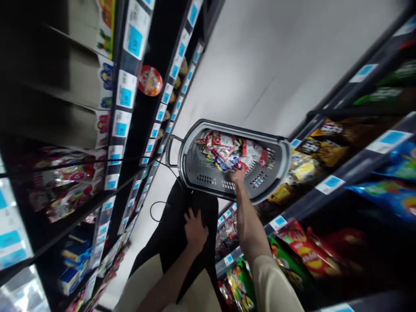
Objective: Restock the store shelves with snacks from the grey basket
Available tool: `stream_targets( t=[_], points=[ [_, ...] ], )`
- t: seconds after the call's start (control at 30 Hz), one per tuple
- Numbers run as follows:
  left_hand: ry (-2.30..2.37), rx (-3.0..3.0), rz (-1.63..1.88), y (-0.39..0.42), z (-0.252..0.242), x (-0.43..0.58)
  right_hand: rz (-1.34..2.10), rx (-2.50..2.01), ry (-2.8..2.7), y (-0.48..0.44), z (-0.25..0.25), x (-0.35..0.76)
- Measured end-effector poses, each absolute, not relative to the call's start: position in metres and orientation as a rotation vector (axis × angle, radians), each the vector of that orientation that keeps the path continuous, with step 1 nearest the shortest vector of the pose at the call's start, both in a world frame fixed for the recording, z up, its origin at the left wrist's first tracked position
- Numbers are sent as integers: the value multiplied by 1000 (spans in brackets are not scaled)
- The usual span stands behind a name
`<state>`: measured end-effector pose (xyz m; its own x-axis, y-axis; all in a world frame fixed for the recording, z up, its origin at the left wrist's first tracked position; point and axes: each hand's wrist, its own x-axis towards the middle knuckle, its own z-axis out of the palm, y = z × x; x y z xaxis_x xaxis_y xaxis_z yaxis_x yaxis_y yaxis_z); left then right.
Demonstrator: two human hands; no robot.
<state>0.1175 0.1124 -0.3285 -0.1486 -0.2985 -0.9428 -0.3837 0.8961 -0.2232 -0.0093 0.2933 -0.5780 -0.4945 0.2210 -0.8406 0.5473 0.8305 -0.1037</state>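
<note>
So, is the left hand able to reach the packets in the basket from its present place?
Probably yes: the left hand lies on the thigh near the basket, whose open top leaves the packets uncovered.

Sm. pkts (224, 149), mostly red/wht, heaped in gry bskt (286, 158).

Dim, blurry edges — sheen on floor (250, 65)

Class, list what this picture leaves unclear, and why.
In the head view:
Print on the red-and-white plastic packets: too small, blurred.
Floor of the grey plastic basket beneath the packets: covered by them.
Bare right hand, its grip: too small, dim.
Yellow-edged carton: cut off by upper edge.
</note>
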Motion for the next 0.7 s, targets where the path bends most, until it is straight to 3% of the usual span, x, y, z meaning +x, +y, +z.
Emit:
stream_targets(
  t=[0.23,0.7],
  points=[
    [1695,-556,112,114,-328,114,-463,697,2168,282,-580,-3],
    [1704,-601,200,117,-329,132,-608,431,2110,284,-556,28]
  ],
)
